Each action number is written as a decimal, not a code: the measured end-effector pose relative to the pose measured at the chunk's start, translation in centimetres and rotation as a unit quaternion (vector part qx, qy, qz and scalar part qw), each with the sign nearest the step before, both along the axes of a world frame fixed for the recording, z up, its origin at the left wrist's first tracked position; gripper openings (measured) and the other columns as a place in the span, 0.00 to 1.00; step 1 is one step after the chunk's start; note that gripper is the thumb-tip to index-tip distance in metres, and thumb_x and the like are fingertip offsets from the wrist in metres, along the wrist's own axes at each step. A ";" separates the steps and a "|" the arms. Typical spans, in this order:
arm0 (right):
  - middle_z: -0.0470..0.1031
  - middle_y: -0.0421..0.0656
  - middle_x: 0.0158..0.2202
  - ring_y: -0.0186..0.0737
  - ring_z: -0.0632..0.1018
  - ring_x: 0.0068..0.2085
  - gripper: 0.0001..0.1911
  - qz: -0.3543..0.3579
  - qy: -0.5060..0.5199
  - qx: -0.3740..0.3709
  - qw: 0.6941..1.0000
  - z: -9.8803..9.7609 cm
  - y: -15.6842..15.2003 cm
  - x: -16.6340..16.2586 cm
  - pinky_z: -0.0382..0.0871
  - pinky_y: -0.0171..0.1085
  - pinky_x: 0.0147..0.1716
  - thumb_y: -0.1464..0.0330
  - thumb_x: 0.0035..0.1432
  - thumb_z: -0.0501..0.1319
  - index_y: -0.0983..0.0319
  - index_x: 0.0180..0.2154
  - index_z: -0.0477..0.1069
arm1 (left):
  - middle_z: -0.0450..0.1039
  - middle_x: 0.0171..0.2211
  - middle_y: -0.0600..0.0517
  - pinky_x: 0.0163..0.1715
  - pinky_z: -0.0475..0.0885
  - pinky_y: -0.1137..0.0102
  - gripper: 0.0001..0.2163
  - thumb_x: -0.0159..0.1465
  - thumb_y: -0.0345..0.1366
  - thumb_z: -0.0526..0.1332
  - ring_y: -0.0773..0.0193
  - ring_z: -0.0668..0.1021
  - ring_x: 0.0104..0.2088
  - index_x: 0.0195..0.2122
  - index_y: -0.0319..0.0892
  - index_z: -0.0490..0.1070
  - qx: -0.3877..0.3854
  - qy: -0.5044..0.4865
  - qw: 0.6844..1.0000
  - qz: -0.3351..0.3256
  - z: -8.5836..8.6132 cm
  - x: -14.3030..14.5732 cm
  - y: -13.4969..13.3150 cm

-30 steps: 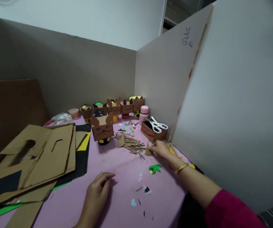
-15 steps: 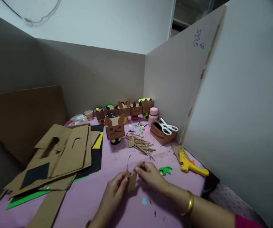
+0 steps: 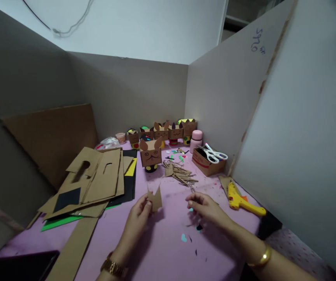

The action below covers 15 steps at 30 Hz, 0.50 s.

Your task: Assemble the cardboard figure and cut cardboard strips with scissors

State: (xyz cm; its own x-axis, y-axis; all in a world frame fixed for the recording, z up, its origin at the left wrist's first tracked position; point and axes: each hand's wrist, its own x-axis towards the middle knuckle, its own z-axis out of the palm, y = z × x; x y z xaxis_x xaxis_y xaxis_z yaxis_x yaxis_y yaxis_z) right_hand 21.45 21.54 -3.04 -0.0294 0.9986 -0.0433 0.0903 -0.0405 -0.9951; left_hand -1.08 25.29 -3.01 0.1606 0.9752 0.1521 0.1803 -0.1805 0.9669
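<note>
My left hand [image 3: 140, 212] pinches a small piece of brown cardboard [image 3: 155, 201] between thumb and fingers. A V-shaped notch in its top edge leaves two pointed tips standing up. To the right, my right hand [image 3: 204, 207] hovers over the table, its thumb and fingers loosely curled and apart, with nothing visible between them. Small paper scraps lie below it, among them a light blue one [image 3: 183, 237] and a dark one [image 3: 199, 227]. Beyond both hands stands a cardboard animal figure [image 3: 151, 155] with ears and a drawn face.
Flattened cardboard sheets [image 3: 93, 177] are stacked at left near a dark flat device [image 3: 22, 267]. Cardboard strips [image 3: 182, 173] lie mid-table. A box [image 3: 207, 164] holding white scissors [image 3: 214, 155], a pink bottle [image 3: 196, 141] and a yellow glue gun [image 3: 241, 201] are at right. Several figures [image 3: 168, 132] line the back.
My right hand has come away from the cardboard piece and moved right, its fingers loosening. The piece stays in my left hand, its notch now showing. The camera view has shifted left.
</note>
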 end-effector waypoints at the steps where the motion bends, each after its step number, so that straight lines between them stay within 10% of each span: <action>1: 0.68 0.35 0.25 0.29 0.70 0.21 0.12 0.012 0.004 -0.001 1.000 0.2 -0.2 -0.6 0.58 0.28 0.16 0.63 0.49 0.61 0.62 0.36 0.66 | 0.75 0.39 0.45 0.27 0.68 0.71 0.20 0.58 0.41 0.54 0.62 0.75 0.31 0.50 0.36 0.67 -0.001 -0.002 0.999 -0.033 0.3 0.6 -0.3; 7: 0.67 0.32 0.19 0.26 0.67 0.18 0.08 0.057 0.011 0.006 0.998 0.5 0.8 -3.5 0.61 0.27 0.18 0.65 0.55 0.59 0.63 0.28 0.66 | 0.70 0.22 0.54 0.26 0.65 0.72 0.20 0.58 0.40 0.55 0.65 0.71 0.24 0.50 0.36 0.66 0.024 0.038 0.993 -0.110 1.0 2.3 -1.2; 15: 0.72 0.44 0.42 0.39 0.76 0.37 0.12 -0.031 0.004 -0.032 0.999 0.8 6.5 1.2 0.73 0.42 0.34 0.66 0.60 0.56 0.64 0.45 0.66 | 0.65 0.15 0.57 0.21 0.63 0.71 0.15 0.58 0.45 0.54 0.64 0.69 0.19 0.35 0.40 0.73 0.042 0.089 0.994 0.049 -1.6 -0.5 0.6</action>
State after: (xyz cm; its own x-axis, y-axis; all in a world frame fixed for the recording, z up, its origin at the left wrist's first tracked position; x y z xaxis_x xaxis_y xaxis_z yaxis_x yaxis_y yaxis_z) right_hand 22.61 28.08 -2.27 0.0311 0.9939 -0.1063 0.0769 -0.1084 -0.9911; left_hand -1.59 25.85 -4.57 0.0975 0.9725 0.2114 0.3679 -0.2326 0.9003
